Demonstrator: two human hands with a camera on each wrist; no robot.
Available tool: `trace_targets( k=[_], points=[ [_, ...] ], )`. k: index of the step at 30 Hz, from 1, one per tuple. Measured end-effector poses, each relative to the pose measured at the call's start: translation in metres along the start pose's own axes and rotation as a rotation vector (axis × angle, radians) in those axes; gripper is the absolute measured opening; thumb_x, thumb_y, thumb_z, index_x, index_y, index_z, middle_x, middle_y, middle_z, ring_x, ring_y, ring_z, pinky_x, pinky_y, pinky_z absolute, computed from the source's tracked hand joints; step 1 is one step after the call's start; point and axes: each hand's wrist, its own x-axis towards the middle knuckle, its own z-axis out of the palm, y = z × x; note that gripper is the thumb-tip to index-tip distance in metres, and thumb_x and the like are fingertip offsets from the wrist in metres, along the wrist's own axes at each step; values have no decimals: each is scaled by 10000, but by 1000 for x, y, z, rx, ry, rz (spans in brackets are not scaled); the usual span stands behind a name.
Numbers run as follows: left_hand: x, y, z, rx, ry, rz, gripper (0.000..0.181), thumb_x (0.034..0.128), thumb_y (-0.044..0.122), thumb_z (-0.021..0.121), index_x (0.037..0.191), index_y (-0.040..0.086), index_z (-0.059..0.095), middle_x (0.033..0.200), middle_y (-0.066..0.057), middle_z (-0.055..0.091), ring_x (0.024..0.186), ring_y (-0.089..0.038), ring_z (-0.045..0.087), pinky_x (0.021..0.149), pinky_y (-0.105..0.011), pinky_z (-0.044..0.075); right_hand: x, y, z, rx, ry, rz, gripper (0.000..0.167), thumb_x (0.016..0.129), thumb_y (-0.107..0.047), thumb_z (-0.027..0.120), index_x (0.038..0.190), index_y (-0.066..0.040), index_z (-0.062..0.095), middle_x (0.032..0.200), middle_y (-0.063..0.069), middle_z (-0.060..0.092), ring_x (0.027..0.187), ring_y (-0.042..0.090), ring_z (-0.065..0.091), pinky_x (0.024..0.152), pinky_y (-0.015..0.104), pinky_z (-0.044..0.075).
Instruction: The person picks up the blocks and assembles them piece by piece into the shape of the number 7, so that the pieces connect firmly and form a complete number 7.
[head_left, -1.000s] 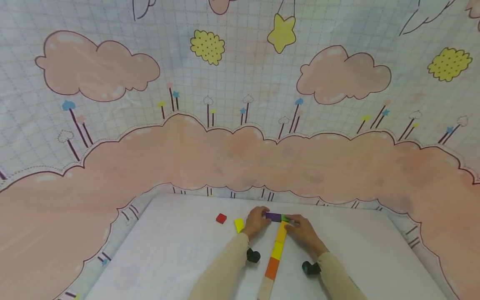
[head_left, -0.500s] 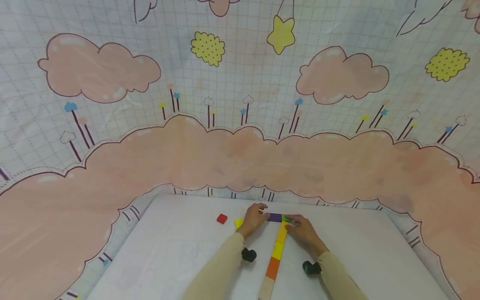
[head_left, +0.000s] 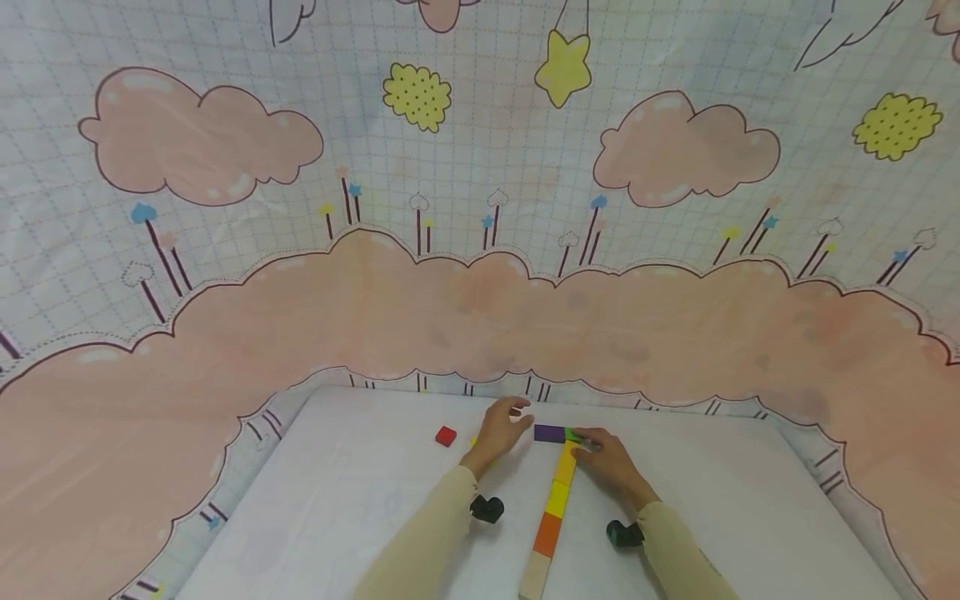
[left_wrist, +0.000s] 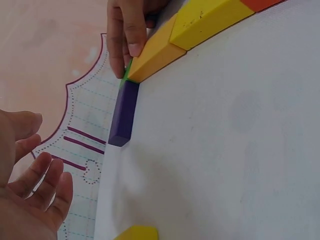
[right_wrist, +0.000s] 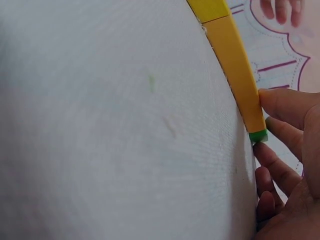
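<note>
My left hand [head_left: 498, 435] is off the blocks, its fingers loosely spread with nothing in them, just left of a purple block [head_left: 550, 433]. That purple block butts against a small green block [head_left: 572, 434] at the far end of a row on the table. My right hand [head_left: 611, 463] holds the green block at the corner, its thumb touching the side of the amber block [right_wrist: 234, 70]. Nearer lie a yellow block [head_left: 557, 500], an orange block [head_left: 547, 535] and a plain wooden block [head_left: 535, 575]. Fingers partly hide the green block.
A red block [head_left: 446, 436] lies to the left on the white tabletop [head_left: 337, 500]. Another yellow block [left_wrist: 137, 233] is mostly hidden behind the left hand in the head view. A patterned cloth [head_left: 480, 317] rises behind the table's far edge.
My left hand has let go of the purple block and drawn away to the left, its fingers opening. The right hand and the row of blocks stay where they were.
</note>
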Motion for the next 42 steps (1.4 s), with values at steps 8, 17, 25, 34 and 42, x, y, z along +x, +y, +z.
trace_targets(
  k=[8, 17, 25, 34, 42],
  points=[
    [-7, 0, -14, -39, 15, 39, 326, 967, 212, 622, 1266, 83, 624, 1249, -92, 626, 1121, -238, 599, 961, -383, 531, -2, -1, 0, 7, 0, 11, 408, 919, -277, 669, 1317, -197, 630, 1431, 149, 521, 1346, 397, 417, 1121, 639, 288],
    [-19, -1, -31, -50, 29, 66, 313, 968, 218, 620, 1263, 115, 622, 1247, -109, 629, 1125, -230, 606, 944, -374, 537, -1, 0, 1, 9, 7, 0, 411, 913, -236, 673, 1319, -186, 628, 1428, 148, 527, 1352, 392, 420, 1128, 627, 292],
    [-35, -7, -44, -64, 51, 89, 294, 961, 208, 627, 1234, 97, 633, 1240, -131, 634, 1115, -241, 609, 940, -378, 540, 2, 3, 2, 6, 8, 6, 411, 918, -249, 672, 1323, -200, 624, 1436, 143, 520, 1356, 384, 419, 1133, 617, 295],
    [-52, -18, -48, -60, 79, 101, 284, 955, 200, 636, 1216, 91, 640, 1214, -111, 643, 1107, -259, 614, 952, -411, 532, 0, 2, 2, -11, 11, -3, 405, 917, -233, 669, 1319, -197, 628, 1426, 142, 527, 1348, 381, 426, 1128, 617, 302],
    [-64, -28, -48, -86, 68, 36, 291, 954, 196, 638, 1227, 95, 628, 1235, -112, 633, 1133, -242, 594, 973, -427, 520, -1, 0, 1, 6, 2, 39, 422, 921, -264, 660, 1338, -217, 612, 1468, 142, 486, 1385, 401, 375, 1142, 631, 264]
  ],
)
